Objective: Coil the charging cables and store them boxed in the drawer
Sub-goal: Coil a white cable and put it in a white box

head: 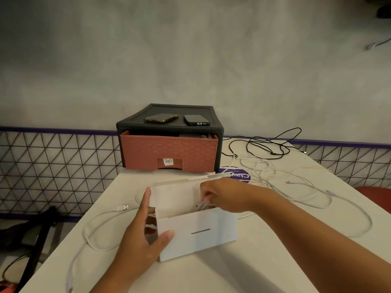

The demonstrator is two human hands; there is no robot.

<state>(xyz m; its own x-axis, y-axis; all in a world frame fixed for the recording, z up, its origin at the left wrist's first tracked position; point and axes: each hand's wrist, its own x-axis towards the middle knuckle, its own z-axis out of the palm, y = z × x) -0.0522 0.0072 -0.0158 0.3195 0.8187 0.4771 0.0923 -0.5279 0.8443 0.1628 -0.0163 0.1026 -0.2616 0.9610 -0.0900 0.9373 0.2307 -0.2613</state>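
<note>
The left hand (143,233) clamps the near-left corner of the small open-topped white cardboard box (201,229), thumb on its front face and fingers spread wide along the end wall. The right hand (220,195) reaches down inside the box, fingertips pinched on a bundle of thin white charging cable (203,205), apparently a coil being seated. The box looks light and thin-walled (likely to slide or buckle if squeezed), so holding it at a corner seems sound. The cable is limp and springy; a coil probably wants gripping across all its loops, not by a plug. Another loose white cable (95,225) trails left of the left hand. More tangled white cables (296,187) lie right of the right forearm. The brick-red drawer (169,152) stands slightly open beyond both hands.
</note>
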